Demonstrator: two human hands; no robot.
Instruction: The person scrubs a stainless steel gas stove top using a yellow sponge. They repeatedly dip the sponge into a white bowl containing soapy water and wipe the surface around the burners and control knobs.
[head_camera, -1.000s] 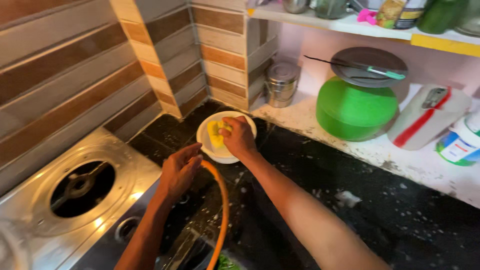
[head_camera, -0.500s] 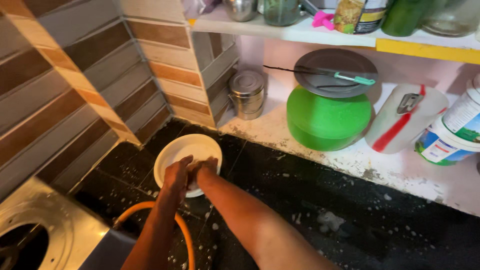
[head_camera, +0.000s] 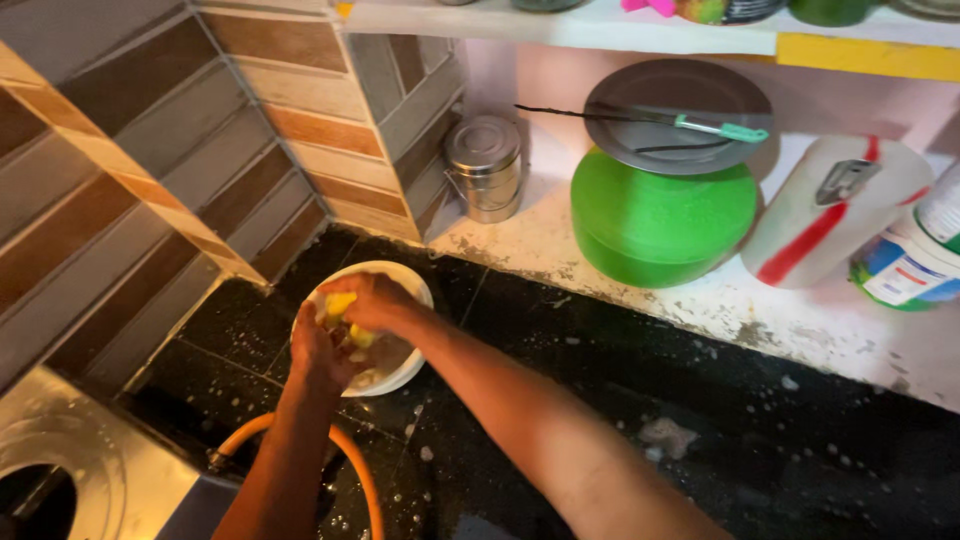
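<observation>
Looking down from the head view, I see both hands working inside a white bowl (head_camera: 405, 368) that sits on the wet black tabletop (head_camera: 620, 400), near the tiled corner. My right hand (head_camera: 372, 300) is curled, fingers pressed together around a yellow sponge (head_camera: 340, 303) at the bowl's far rim. My left hand (head_camera: 318, 350) cups the bowl's near side; whether its fingers are spread or closed I cannot tell. An orange hose (head_camera: 358, 470) curves beneath the left forearm. Behind the bowl stand a steel canister (head_camera: 484, 165) and a green pot (head_camera: 660, 215) capped by a grey lid (head_camera: 680, 115).
</observation>
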